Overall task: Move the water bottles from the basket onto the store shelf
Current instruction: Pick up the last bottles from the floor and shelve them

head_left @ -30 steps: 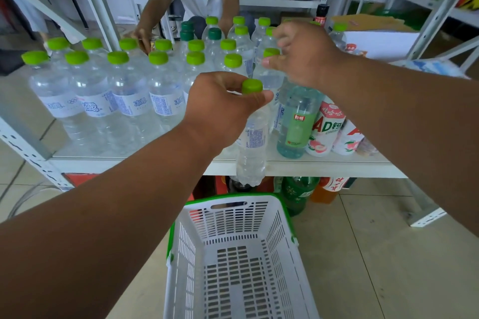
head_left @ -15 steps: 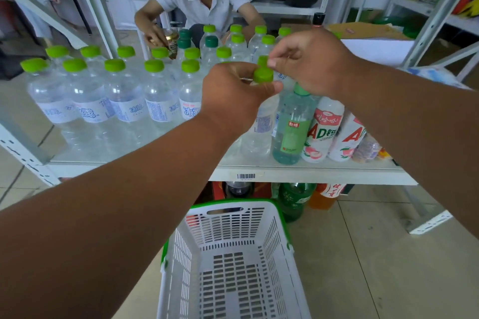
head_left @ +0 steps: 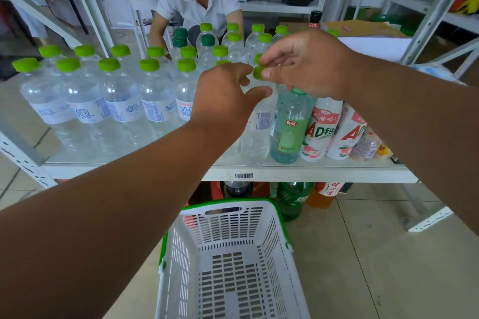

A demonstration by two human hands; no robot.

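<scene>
A clear water bottle (head_left: pixel 257 134) with a green cap stands at the front of the white store shelf (head_left: pixel 324 172), next to several rows of matching water bottles (head_left: pixel 118 101). My right hand (head_left: pixel 308 65) pinches its cap between thumb and fingers. My left hand (head_left: pixel 225 97) is beside the bottle's neck, fingers spread, thumb against its shoulder, not closed around it. The white basket (head_left: pixel 228 206) with a green rim sits on the floor below the shelf edge and holds nothing.
Right of the bottle stand a green-tinted bottle (head_left: pixel 290 127) and white AD drink bottles (head_left: pixel 322 132). A person in a white shirt (head_left: pixel 199 2) works at the far side of the shelf. Dark and green bottles (head_left: pixel 293 198) stand under the shelf.
My left hand has let go of the cap and spread its fingers. My right hand has come onto the cap. The bottle now stands on the shelf; the view has moved closer.
</scene>
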